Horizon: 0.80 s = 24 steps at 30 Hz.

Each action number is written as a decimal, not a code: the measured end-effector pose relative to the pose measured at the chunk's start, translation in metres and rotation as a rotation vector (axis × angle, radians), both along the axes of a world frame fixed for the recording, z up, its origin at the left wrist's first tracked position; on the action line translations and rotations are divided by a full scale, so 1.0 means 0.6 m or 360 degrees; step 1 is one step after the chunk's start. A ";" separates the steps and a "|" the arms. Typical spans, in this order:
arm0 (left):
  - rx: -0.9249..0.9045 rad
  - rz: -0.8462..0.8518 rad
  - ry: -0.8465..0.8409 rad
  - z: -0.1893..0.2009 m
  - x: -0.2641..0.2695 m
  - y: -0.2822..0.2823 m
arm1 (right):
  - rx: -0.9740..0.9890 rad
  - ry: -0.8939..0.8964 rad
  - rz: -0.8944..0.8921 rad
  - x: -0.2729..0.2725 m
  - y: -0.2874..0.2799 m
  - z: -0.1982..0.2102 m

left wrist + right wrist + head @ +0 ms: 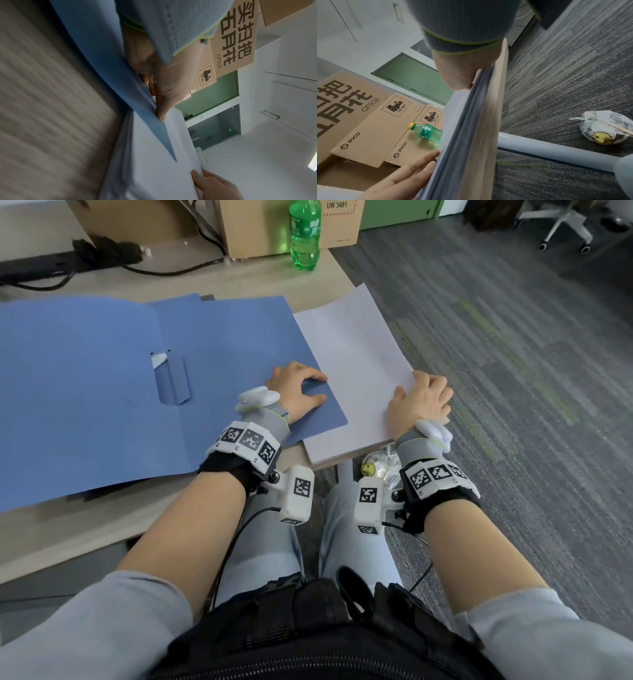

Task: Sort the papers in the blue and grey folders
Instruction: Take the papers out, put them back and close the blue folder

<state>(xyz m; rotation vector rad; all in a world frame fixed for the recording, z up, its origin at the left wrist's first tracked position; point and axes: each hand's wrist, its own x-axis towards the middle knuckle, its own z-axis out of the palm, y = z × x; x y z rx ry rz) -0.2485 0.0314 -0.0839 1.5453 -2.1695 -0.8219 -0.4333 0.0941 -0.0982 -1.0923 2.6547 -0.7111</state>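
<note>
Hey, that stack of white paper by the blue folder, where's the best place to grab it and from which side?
Probably the stack of white paper's right edge, from the right. That edge lies along the desk's rim, seemingly overhanging, where the right hand already has its grip. The blue folder, pressed by the left hand, overlaps the left edge.

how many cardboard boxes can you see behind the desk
3. In the right wrist view, a large box printed CF508 sits farthest from the white paper stack, a second PICO box is beside it, and a third lies behind the green bottle. More may be hidden.
</note>
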 end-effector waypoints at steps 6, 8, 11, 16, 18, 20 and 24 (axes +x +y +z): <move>-0.0011 -0.0002 -0.0004 -0.001 0.001 0.001 | 0.0007 -0.0049 -0.0012 -0.004 -0.004 0.003; -0.0011 0.0002 -0.0002 -0.002 0.001 0.001 | 0.0005 -0.0078 -0.0005 -0.006 -0.005 0.004; -0.0005 0.0005 -0.0004 -0.004 0.001 0.001 | 0.0013 -0.0085 0.0006 -0.008 -0.006 0.005; 0.0002 0.0006 -0.0015 -0.004 0.001 0.000 | 0.0011 -0.0103 0.0000 -0.009 -0.007 0.006; 0.0000 0.0007 -0.0020 -0.004 0.000 0.000 | 0.0004 -0.0111 0.0001 -0.010 -0.008 0.006; 0.0002 0.0008 -0.0030 -0.004 0.001 0.001 | 0.0004 -0.0119 0.0000 -0.011 -0.009 0.005; -0.0001 0.0001 -0.0038 -0.004 0.001 -0.001 | -0.0001 -0.0148 -0.0029 -0.014 -0.015 0.006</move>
